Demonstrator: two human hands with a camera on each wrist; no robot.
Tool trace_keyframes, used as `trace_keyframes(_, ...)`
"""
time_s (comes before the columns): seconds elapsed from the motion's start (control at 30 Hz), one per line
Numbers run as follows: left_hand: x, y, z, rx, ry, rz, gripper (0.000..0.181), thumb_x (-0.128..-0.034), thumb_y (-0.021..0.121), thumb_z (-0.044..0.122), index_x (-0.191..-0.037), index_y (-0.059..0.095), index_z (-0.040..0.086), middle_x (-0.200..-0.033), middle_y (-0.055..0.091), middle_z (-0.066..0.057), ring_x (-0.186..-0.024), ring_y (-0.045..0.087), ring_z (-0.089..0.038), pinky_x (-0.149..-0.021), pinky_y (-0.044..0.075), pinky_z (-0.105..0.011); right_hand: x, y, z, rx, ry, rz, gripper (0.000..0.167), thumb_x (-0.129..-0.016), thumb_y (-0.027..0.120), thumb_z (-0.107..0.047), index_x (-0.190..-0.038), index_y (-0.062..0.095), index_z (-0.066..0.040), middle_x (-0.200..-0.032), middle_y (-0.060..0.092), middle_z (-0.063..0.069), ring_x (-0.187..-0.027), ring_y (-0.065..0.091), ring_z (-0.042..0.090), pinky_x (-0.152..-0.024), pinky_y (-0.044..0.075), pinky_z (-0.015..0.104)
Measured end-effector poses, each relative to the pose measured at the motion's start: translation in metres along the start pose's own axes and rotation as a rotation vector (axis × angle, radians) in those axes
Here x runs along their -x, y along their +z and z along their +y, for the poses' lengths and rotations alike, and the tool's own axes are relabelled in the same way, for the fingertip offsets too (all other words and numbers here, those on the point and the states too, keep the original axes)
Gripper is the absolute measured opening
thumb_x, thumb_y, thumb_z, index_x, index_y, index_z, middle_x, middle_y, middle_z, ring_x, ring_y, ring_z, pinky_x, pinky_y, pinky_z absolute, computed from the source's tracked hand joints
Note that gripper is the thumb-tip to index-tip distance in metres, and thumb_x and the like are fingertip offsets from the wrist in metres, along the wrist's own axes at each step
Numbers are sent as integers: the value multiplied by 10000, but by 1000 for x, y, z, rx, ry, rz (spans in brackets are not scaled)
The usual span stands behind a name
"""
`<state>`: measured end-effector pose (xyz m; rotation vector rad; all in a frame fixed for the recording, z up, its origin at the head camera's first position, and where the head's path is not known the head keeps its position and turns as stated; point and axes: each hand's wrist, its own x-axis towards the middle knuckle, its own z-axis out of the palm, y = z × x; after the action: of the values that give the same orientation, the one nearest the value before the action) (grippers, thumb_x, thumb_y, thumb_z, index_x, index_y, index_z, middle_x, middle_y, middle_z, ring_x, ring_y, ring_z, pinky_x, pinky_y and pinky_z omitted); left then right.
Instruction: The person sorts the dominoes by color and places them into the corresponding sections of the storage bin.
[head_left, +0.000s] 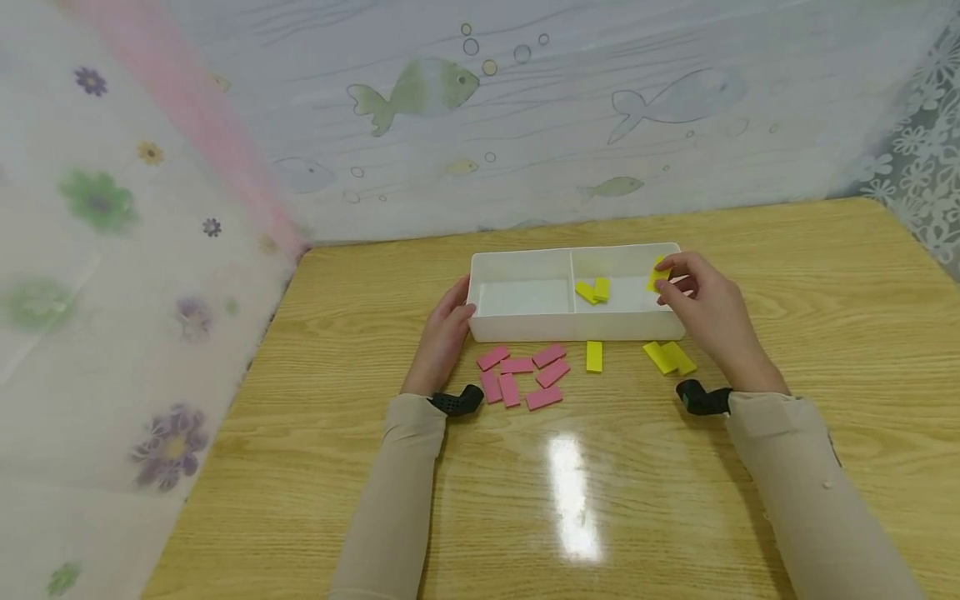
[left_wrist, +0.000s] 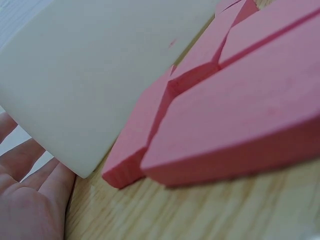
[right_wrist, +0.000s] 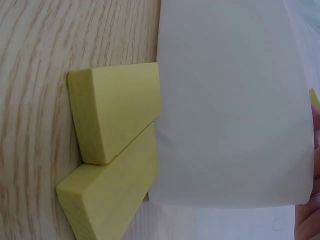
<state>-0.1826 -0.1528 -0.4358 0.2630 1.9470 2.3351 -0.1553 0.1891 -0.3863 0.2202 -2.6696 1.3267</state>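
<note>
A white two-compartment box (head_left: 521, 327) lies lengthwise across the wooden table. My left hand (head_left: 442, 333) rests against its left end, thumb at the front corner; in the left wrist view the fingers (left_wrist: 22, 157) look fairly straight beside the wall. Over the right compartment, my right hand (head_left: 708, 308) pinches a yellow block (head_left: 657, 275) between thumb and fingers. Two yellow blocks (head_left: 601, 289) lie inside that compartment near the divider (head_left: 573, 283). The right wrist view shows only part of this hand (right_wrist: 310, 210), beyond the box wall.
Several pink blocks (head_left: 517, 366) lie in front of the box's left half. One yellow block (head_left: 594, 357) is before the middle. Two touching yellow blocks (right_wrist: 127, 100) lie against the front wall near the right end. A patterned cloth (head_left: 540, 167) hangs behind the table.
</note>
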Motion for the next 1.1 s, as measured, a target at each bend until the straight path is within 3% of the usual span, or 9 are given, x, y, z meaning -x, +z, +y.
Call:
trace_keyframes(0.27, 0, 0, -1, -15, -16, 23, 479, -932, 409, 96, -1398, 305, 133, -1448, 242, -35, -1302, 251, -181, -1028, 247, -367, -1, 0, 0, 4, 3, -16, 292, -908, 475, -288, -1166, 508, -154, -1022, 550, 31, -826, 540, 182, -639, 442, 296)
trace_keyframes(0.57, 2, 5, 7, -1, -17, -2, 496, -930, 405, 80, -1407, 270, 87, -1458, 208, -74, -1315, 218, -211, -1033, 236, -368, -2, -2, 0, 37, -26, -22, 293, -912, 485, -271, -1174, 541, -153, -1111, 516, 13, -881, 504, 159, -693, 428, 341)
trace_keyframes(0.73, 7, 8, 15, -43, -21, -3, 513, -931, 408, 114, -1414, 239, 71, -1464, 189, -85, -1321, 201, -224, -1039, 220, -385, -3, -2, 1, 31, -11, -38, 319, -903, 503, -293, -1195, 536, -169, -1101, 522, 8, -865, 516, 172, -680, 440, 338)
trace_keyframes(0.97, 1, 0, 1, -15, -28, 20, 490, -931, 394, 84, -1405, 286, 133, -1457, 215, -46, -1311, 227, -179, -1033, 238, -350, -3, -1, 0, 29, -12, -50, 320, -898, 502, -323, -1182, 543, -180, -1077, 543, 7, -863, 515, 179, -685, 434, 347)
trace_keyframes(1.1, 4, 5, 8, -28, -24, 3, 497, -932, 413, 109, -1408, 272, 107, -1458, 210, -68, -1314, 224, -203, -1036, 228, -367, -1, -1, 0, 40, -26, -55, 291, -893, 511, -340, -1141, 567, -198, -1010, 576, 11, -842, 524, 188, -671, 420, 359)
